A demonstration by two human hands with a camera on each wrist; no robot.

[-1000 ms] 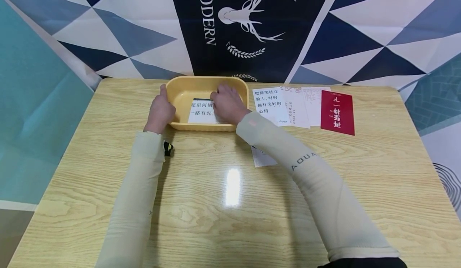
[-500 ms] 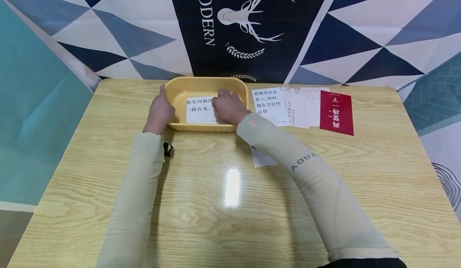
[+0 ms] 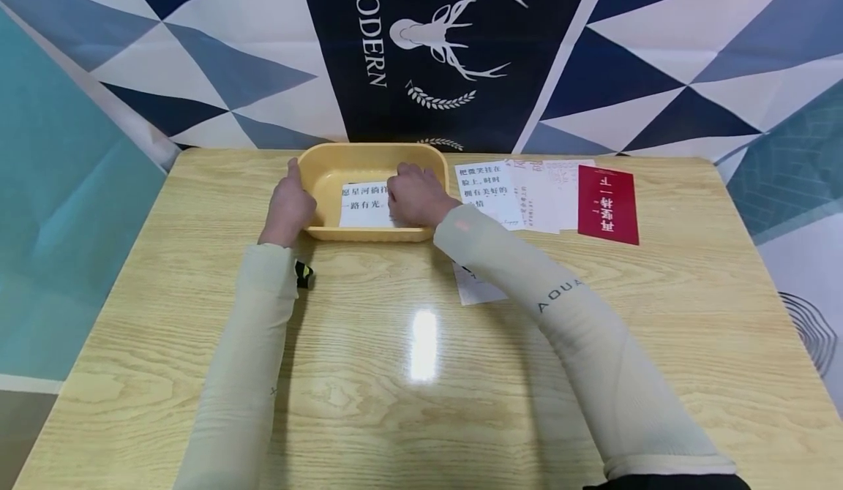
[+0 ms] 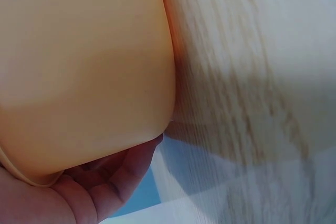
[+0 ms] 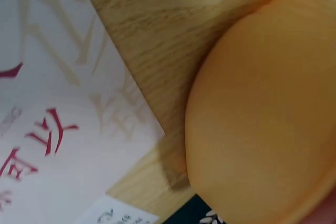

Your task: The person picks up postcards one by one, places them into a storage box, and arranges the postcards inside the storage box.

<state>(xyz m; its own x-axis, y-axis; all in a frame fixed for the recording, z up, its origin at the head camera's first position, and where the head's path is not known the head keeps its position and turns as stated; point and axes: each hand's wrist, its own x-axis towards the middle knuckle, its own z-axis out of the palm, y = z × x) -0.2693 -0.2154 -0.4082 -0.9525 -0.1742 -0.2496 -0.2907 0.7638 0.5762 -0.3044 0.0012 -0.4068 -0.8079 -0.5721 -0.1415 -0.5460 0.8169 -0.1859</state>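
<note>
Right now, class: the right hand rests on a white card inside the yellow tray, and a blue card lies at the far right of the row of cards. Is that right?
Not quite. The card at the far right of the row is red, not blue, as the head view shows. The rest stands: the right hand rests on the white card inside the yellow tray.

One yellow tray (image 3: 369,155) sits on the table. White cards number five: one in the tray (image 3: 364,205), three in a row (image 3: 486,186) beside it, one under the forearm (image 3: 476,290). One red card (image 3: 608,204) lies at the row's end.
</note>
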